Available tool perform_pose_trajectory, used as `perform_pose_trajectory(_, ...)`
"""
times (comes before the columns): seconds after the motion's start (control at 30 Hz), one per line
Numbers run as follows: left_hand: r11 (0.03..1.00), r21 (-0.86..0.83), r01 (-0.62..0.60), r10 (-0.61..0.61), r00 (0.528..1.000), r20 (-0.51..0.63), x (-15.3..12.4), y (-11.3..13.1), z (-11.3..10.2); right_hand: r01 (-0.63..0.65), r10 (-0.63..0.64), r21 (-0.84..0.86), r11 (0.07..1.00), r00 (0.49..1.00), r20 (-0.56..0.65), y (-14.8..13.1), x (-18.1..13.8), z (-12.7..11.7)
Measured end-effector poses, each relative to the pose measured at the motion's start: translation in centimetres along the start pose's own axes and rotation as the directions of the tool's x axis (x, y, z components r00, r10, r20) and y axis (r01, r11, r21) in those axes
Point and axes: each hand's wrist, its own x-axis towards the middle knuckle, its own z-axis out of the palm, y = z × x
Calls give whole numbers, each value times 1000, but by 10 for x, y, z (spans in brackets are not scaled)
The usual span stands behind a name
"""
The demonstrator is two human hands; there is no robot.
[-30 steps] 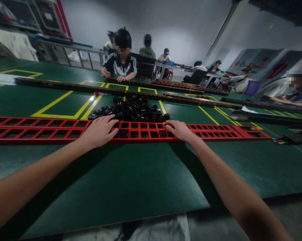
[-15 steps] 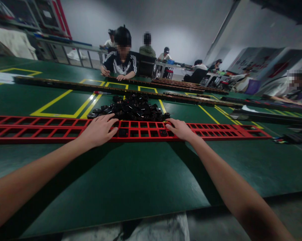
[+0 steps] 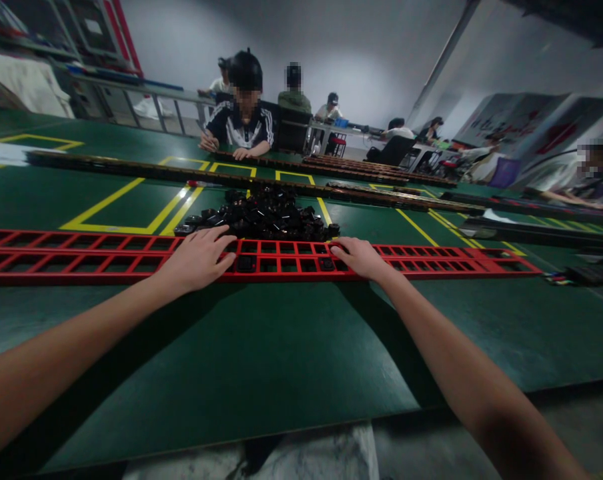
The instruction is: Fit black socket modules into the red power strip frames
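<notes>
A long red frame [image 3: 301, 265] with two rows of rectangular cells lies across the green table. My left hand [image 3: 196, 257] rests over it, fingers stretched out and apart, nothing seen in its grasp. Further right, my right hand [image 3: 356, 257] lies on the same frame, its thumb and forefinger apart at the cells' upper edge; its other fingers are partly hidden. Between my hands, one black square part [image 3: 246, 263] sits in a lower-row cell near the left hand. Another black part [image 3: 327, 263] occupies a cell beside my right thumb. Just behind the frame is a pile of black parts [image 3: 271, 215].
Long dark strips [image 3: 206, 180] run across the table [image 3: 261, 360] behind the pile, with more dark strips at the right. A person [image 3: 241, 120] sits opposite with hands on the far strips. Other people sit further back and at the right edge.
Both hands stay in almost the same place on the red frame. The yellowish spot near my right fingertips is less visible. The person opposite has shifted one hand slightly.
</notes>
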Motion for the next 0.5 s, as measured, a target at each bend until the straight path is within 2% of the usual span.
perform_pose_trajectory(0.13,1000,-6,-2,2,1000,-3,-1,0,0,2,-2,11,1000,1000,-22,0,0,1)
perform_pose_trajectory(0.5,1000,14,-2,2,1000,12,0,1,-1,-29,29,8,1000,999,30,-5,-1,-4)
